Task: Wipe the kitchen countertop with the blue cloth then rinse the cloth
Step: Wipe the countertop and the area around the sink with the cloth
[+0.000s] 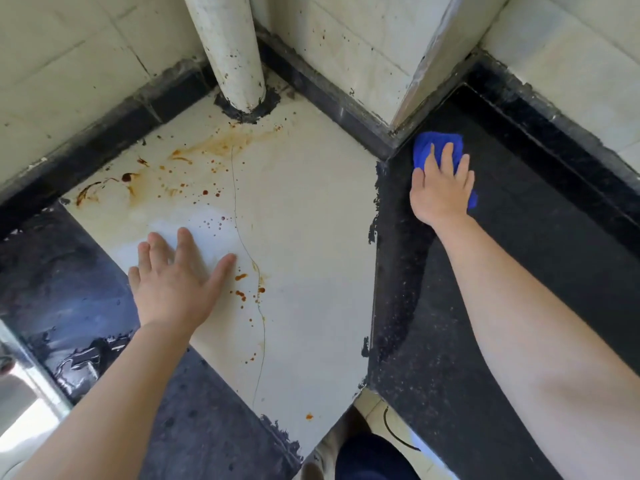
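Note:
The blue cloth (437,147) lies on the black granite countertop (540,258) at the right, close to the inner wall corner. My right hand (441,187) presses flat on the cloth with straight fingers, covering its near half. My left hand (175,282) rests flat, fingers spread, on the white corner slab (304,209). That slab carries brown-orange stains and splatter (194,157) and a thin crack running front to back.
A white vertical pipe (228,53) rises from the slab's far corner. Tiled walls with a dark raised edge (322,95) border the counters. A steel sink rim (27,386) shows at the lower left. Floor tiles and my leg appear below the slab's front edge.

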